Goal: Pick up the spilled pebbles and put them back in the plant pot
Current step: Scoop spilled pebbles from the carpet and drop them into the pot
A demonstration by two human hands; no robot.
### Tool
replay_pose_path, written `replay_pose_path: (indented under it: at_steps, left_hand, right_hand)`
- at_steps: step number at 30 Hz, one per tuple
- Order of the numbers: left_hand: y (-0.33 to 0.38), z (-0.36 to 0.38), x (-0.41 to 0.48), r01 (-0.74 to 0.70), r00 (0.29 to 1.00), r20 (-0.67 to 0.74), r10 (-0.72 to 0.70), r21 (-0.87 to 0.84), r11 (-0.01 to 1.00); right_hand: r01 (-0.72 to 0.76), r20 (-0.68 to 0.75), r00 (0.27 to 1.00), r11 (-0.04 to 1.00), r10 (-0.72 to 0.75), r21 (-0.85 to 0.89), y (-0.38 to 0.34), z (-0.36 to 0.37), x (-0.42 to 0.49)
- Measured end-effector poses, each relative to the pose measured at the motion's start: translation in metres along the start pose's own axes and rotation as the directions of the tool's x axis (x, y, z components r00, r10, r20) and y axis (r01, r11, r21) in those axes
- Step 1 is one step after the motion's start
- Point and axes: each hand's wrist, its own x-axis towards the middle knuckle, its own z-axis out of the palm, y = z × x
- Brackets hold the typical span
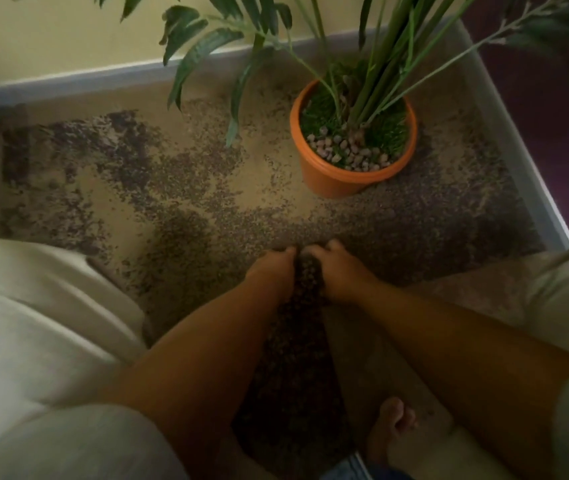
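Head view — pebbles [127, 157] strewn over tan floor [269, 168], pale wall [51, 36]

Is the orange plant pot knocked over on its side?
No, the orange plant pot stands upright, its open rim facing up and pebbles lying inside it.

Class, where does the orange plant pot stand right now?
Head view: the plant pot stands on the carpet, upper right of centre, beyond the left hand and right hand cupping pebbles.

The scene was dimly lit and softly blurred throughout; the leaves [537, 31] at top right were smeared most.
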Motion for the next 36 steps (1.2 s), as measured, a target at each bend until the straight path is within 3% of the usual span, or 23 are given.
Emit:
replay_pose_path:
  at_steps: [5,13,29,36]
  left_hand:
    - [-0.005,0.003,0.0,-0.089,0.992,-0.091,0.088,-0.005,0.996]
    - [-0.006,0.002,-0.003,-0.055,0.988,-0.145,0.056,0.011,0.998]
    - [-0.012,-0.003,0.001,-0.032,0.981,-0.194,0.01,-0.11,0.993]
    - [-0.007,0.0,-0.001,-0.061,0.976,-0.214,0.044,-0.074,0.995]
  right_hand:
    - [0.073,-0.041,0.996,0.996,-0.075,-0.055,-0.001,-0.002,0.008]
    - [0.145,-0.035,0.988,0.977,-0.152,-0.159,-0.007,-0.001,0.012]
    - [0.094,-0.109,0.989,0.991,-0.105,-0.1,-0.013,-0.001,0.019]
    - [0.084,-0.048,0.994,0.976,-0.095,-0.199,-0.02,-0.001,0.019]
